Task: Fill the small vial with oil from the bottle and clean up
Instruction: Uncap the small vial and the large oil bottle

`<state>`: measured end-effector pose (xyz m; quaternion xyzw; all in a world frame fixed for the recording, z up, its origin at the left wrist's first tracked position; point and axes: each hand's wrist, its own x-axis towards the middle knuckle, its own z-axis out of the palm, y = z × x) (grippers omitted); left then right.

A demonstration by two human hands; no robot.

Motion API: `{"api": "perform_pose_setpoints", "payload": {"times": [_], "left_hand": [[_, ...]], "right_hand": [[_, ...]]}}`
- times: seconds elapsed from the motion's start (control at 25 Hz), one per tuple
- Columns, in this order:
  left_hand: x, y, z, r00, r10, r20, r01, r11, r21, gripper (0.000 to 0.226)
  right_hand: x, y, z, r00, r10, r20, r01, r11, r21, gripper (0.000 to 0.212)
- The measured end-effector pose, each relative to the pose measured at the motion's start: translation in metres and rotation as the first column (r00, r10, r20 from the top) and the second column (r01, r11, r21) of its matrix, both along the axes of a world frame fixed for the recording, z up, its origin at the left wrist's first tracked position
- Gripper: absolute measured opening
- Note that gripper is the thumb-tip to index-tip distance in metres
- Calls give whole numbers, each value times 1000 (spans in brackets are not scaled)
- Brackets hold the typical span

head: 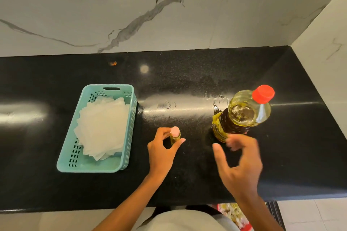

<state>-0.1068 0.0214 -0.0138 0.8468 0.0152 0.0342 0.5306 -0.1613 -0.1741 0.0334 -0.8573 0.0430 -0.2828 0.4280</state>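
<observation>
A small vial (pixel 175 136) with a pink cap holds yellow oil and stands on the black counter (pixel 187 80). My left hand (pixel 162 151) pinches the vial between thumb and fingers. To the right stands the tall oil bottle (pixel 242 112) with its red cap on. My right hand (pixel 238 163) hovers just in front of the bottle's base, fingers spread and blurred, holding nothing.
A teal plastic basket (pixel 125 163) with a stack of white paper tissues (pixel 103 127) sits left of the vial. Oily ring marks and smears (pixel 169 104) show on the counter behind the vial. A marble wall rises at the back and right.
</observation>
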Motion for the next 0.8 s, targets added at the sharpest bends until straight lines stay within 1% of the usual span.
{"api": "perform_pose_setpoints", "payload": {"times": [0.04, 0.08, 0.12, 0.2, 0.28, 0.36, 0.4, 0.52, 0.6, 0.68, 0.72, 0.76, 0.8], "left_hand": [[0, 1, 2, 999, -33, 20, 33, 999, 15, 40], [1, 2, 5, 996, -79, 48, 77, 996, 45, 37], [2, 4, 9, 989, -122, 84, 114, 989, 94, 37], [6, 10, 17, 970, -181, 161, 147, 968, 205, 43], [10, 15, 24, 949, -232, 215, 163, 941, 298, 47], [11, 19, 28, 934, -274, 230, 181, 916, 357, 47], [11, 20, 29, 935, -277, 220, 185, 913, 363, 47], [10, 19, 29, 956, -247, 158, 192, 935, 300, 47], [9, 19, 26, 967, -239, 93, 217, 956, 197, 45], [6, 19, 23, 973, -229, 21, 227, 971, 78, 41], [5, 20, 21, 978, -208, -1, 208, 977, 43, 40], [5, 21, 19, 983, -183, -18, 184, 983, 27, 41], [4, 22, 17, 986, -164, -32, 164, 986, 20, 43]], "right_hand": [[3, 13, 3, 987, 118, -105, -117, 993, 17, 36], [11, 25, 5, 954, 209, -216, -202, 978, 55, 32], [23, 34, 7, 924, 256, -285, -245, 967, 76, 32], [44, 44, 11, 915, 260, -309, -257, 965, 49, 29], [56, 46, 12, 931, 254, -264, -253, 967, 40, 25], [61, 41, 10, 926, 275, -258, -268, 961, 61, 21], [62, 40, 9, 918, 290, -271, -287, 957, 51, 18], [65, 37, 8, 901, 331, -279, -363, 930, -67, 14], [66, 36, 10, 874, 395, -284, -437, 894, -101, 15], [70, 32, 14, 800, 485, -353, -533, 845, -45, 27], [71, 31, 17, 763, 512, -395, -557, 830, -1, 37], [73, 30, 20, 744, 512, -429, -556, 831, 26, 46], [74, 30, 22, 747, 493, -446, -536, 843, 33, 50]]}}
